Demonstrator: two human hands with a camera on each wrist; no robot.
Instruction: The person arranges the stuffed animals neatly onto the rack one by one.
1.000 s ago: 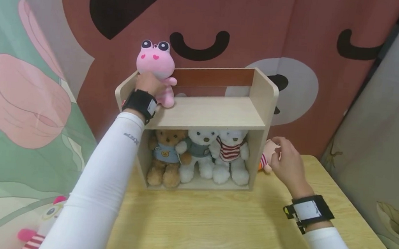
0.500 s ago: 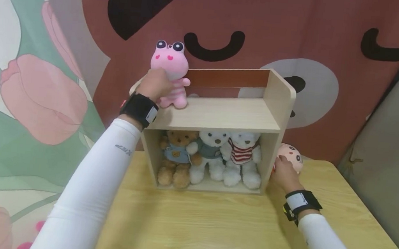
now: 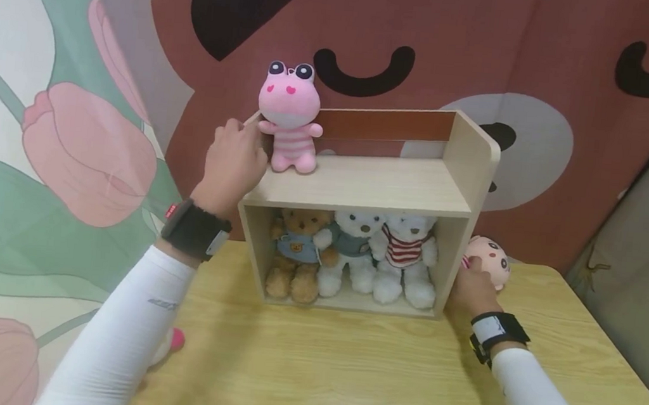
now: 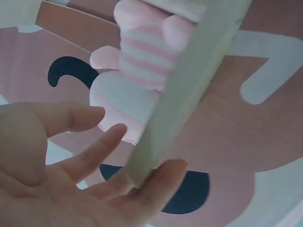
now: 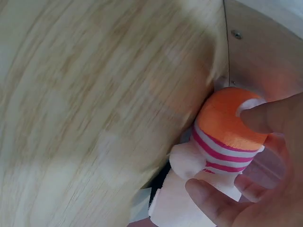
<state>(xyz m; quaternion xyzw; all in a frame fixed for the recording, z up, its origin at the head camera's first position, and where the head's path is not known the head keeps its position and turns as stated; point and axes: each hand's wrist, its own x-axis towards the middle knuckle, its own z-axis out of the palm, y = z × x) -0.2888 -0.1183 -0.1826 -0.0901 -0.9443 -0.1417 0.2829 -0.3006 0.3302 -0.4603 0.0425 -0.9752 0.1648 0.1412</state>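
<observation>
Behind the shelf [image 3: 360, 183] is a brown backdrop [image 3: 464, 23], cut off at top. On the shelf's upper board, at left, one pink frog [image 3: 292, 120] is upright. Beside the shelf's left wall, the left hand [image 3: 233, 163] has loose, spread fingers; contact I cannot tell. At the shelf's right, the right hand [image 3: 474, 289] curls its fingers round a doll [image 3: 490, 261], mostly hiding its body in the head view.
</observation>
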